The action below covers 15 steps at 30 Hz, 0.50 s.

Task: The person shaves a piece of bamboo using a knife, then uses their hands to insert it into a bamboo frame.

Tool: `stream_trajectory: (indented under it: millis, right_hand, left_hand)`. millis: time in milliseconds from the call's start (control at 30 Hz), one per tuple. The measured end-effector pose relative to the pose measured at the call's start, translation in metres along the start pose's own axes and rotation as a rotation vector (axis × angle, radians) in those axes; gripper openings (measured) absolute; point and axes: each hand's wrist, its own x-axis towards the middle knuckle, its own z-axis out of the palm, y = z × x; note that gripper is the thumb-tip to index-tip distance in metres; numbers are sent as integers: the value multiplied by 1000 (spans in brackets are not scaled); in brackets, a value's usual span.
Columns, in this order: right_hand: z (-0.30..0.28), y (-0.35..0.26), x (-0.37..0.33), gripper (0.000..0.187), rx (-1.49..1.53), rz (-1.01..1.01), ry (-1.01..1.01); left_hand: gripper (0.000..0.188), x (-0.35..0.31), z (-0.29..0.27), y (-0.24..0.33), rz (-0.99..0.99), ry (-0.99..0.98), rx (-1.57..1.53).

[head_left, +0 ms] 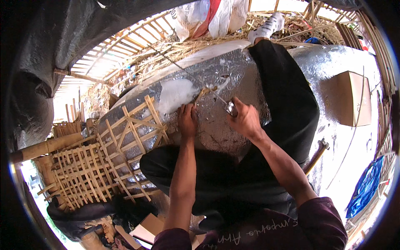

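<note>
Across a wrinkled silver foil sheet [216,131], a short light-brown bamboo-like piece [202,95] sits in the left hand's [187,121] pinching grip; the right hand's [246,120] grip holds a slim, shiny metal tool [230,108]. Leftward lies a pale bamboo lattice [128,118].

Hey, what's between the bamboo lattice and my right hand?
In the head view, your left hand lies between the bamboo lattice and your right hand, with silver sheeting showing between the two hands.
</note>
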Motion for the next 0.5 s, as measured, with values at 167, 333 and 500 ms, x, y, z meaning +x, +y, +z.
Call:
stream_trajectory:
  millis: [167, 333, 500]
  right_hand:
    - [32, 33, 0, 37, -24, 53, -47]
    - [-5, -6, 6, 42, -53, 4, 45]
    - [9, 8, 4, 40, 93, 37, 36]
  left_hand:
    - [10, 0, 3, -8, 0, 37, 35]
    - [12, 2, 5, -2, 18, 56, -14]
    - [12, -2, 9, -5, 44, 70, 16]
